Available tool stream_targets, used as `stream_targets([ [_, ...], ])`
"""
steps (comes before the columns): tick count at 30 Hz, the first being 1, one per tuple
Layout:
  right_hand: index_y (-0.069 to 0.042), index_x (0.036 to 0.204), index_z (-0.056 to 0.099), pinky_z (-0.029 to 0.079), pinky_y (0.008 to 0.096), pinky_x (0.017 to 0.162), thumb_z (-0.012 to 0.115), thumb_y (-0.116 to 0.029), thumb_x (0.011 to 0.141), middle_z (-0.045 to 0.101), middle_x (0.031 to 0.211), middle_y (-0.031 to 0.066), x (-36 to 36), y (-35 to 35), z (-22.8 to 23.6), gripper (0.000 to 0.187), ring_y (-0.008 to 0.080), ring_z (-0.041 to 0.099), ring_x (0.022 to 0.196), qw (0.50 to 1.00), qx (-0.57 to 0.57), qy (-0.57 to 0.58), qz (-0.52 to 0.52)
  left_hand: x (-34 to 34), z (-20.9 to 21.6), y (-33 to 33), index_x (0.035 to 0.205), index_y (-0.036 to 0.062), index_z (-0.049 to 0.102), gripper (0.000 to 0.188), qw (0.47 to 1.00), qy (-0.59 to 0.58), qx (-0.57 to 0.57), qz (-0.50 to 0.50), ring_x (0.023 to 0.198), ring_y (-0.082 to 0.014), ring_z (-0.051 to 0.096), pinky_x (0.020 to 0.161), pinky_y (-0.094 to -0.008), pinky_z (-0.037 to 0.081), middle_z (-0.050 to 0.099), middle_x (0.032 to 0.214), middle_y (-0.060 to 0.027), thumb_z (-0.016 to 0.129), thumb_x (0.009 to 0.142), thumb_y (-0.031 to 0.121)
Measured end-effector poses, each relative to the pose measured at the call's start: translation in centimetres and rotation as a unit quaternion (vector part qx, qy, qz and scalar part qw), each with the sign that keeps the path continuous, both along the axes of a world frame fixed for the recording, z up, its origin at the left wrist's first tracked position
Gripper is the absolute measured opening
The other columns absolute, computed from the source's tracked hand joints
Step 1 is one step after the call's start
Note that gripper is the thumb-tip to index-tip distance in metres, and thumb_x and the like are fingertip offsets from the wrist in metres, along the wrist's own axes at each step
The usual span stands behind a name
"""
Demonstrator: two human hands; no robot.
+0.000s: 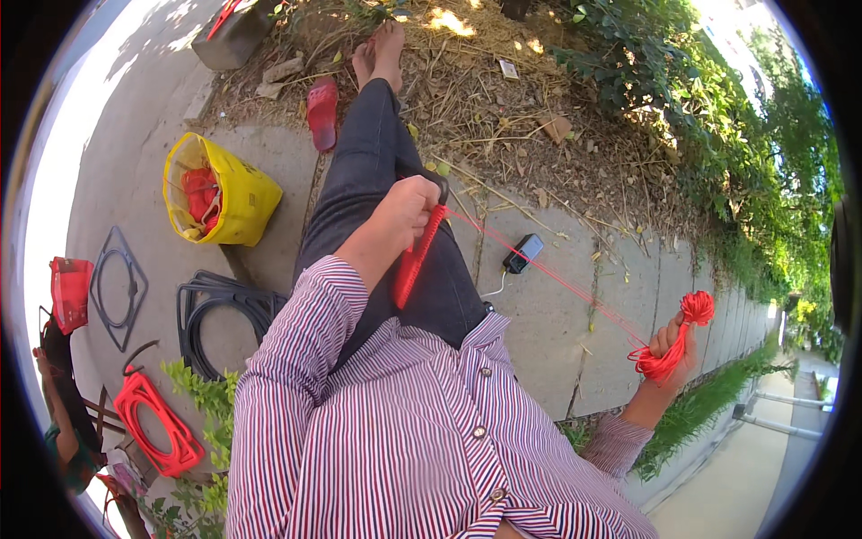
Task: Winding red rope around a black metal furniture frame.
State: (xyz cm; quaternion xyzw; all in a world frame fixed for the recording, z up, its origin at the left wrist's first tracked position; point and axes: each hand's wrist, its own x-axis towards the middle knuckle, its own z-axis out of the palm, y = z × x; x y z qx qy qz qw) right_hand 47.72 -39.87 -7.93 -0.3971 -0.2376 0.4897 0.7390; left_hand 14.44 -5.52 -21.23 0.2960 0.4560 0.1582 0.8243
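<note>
A red cord (575, 287) runs taut and doubled from a red, closely wrapped strip (415, 269) above the person's lap out to a loose red hank (663, 363) off to the right; the strip slants across the dark trousers (359, 166), with a small dark curved piece (440, 186) showing just past its upper end. Underneath is grey concrete paving (620, 292), split by joints; it meets bare soil strewn with straw and dry leaves (503, 103), with leafy bushes (642, 58) beyond and a grass strip (709, 427) along the right; the place is outdoors, in daylight with patches of sun.

A small black device (523, 253) with a white cable lies on the paving, and the cord crosses in front of it in this view; a red slipper (321, 112) lies beside the legs; to the left stands a yellow container (251, 202) with red material inside, and nearer the person lie dark frames (189, 314), a grey diamond-shaped frame (137, 289) and a red frame (182, 440), beside a green plant (215, 404).

The left hand (409, 213) is bent in over the lap, its fingers closed on the strip's upper end; the right hand (673, 349) is held well out to the side, fingers wrapped round the hank, whose bunched end sticks up above the fist.
</note>
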Motion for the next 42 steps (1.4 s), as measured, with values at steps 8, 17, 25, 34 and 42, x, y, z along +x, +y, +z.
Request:
stream_targets([
  [8, -0.003, 0.113, 0.057, 0.046, 0.0252, 0.059, 0.055, -0.031, 0.096, 0.06, 0.088, 0.0022, -4.4, 4.7, -11.8, 0.033, 0.0089, 0.055, 0.072, 0.965, -0.236, 0.022, -0.11, -1.4, 1.6, -2.7, 0.074, 0.0074, 0.055, 0.014, 0.983, 0.003, 0.166, 0.079, 0.049, -0.009, 0.041, 0.046, -0.0244, 0.032, 0.055, 0.067, -0.0034, 0.063, 0.082, 0.016],
  [17, -0.002, 0.119, 0.054, 0.055, 0.0332, 0.073, 0.063, -0.043, 0.088, 0.066, 0.101, 0.0103, -21.9, 14.0, -10.3, 0.053, 0.0204, 0.066, 0.085, 0.953, -0.147, 0.205, 0.166, -1.0, 6.4, -11.4, 0.121, 0.0026, 0.055, 0.039, 0.919, -0.11, 0.362, -0.111, 0.112, -0.0205, 0.055, 0.095, -0.0331, 0.044, 0.056, 0.122, -0.012, 0.067, 0.083, 0.005],
  [25, -0.001, 0.121, 0.056, 0.043, 0.0221, 0.059, 0.069, -0.031, 0.086, 0.058, 0.083, 0.0019, -12.9, 23.3, -11.9, 0.048, 0.0095, 0.047, 0.059, 0.932, -0.161, 0.018, 0.324, -2.2, 6.2, -0.9, 0.09, 0.0058, 0.067, 0.016, 0.794, -0.013, 0.605, 0.049, 0.095, -0.0183, 0.054, 0.085, -0.0278, 0.044, 0.053, 0.094, -0.0048, 0.064, 0.076, 0.0],
  [34, -0.001, 0.106, 0.062, 0.047, 0.0364, 0.087, 0.069, -0.009, 0.071, 0.06, 0.109, 0.0128, -17.0, 28.2, -13.8, 0.036, 0.029, 0.057, 0.101, 0.757, -0.028, -0.643, 0.113, 0.5, 1.7, 0.2, 0.103, 0.002, 0.059, 0.034, 0.677, 0.296, 0.642, -0.206, 0.09, -0.035, 0.059, 0.083, -0.0415, 0.048, 0.06, 0.099, -0.0136, 0.063, 0.069, 0.003],
  [42, -0.003, 0.091, 0.058, 0.049, 0.0303, 0.083, 0.072, -0.006, 0.075, 0.061, 0.116, 0.011, -12.3, 22.8, -9.8, 0.022, 0.0141, 0.061, 0.094, 0.994, -0.037, -0.093, 0.032, -1.4, -0.6, -0.8, 0.1, 0.0028, 0.061, 0.016, 0.923, 0.089, 0.374, 0.026, 0.082, -0.0211, 0.061, 0.077, -0.0322, 0.05, 0.062, 0.088, -0.008, 0.06, 0.085, 0.009],
])
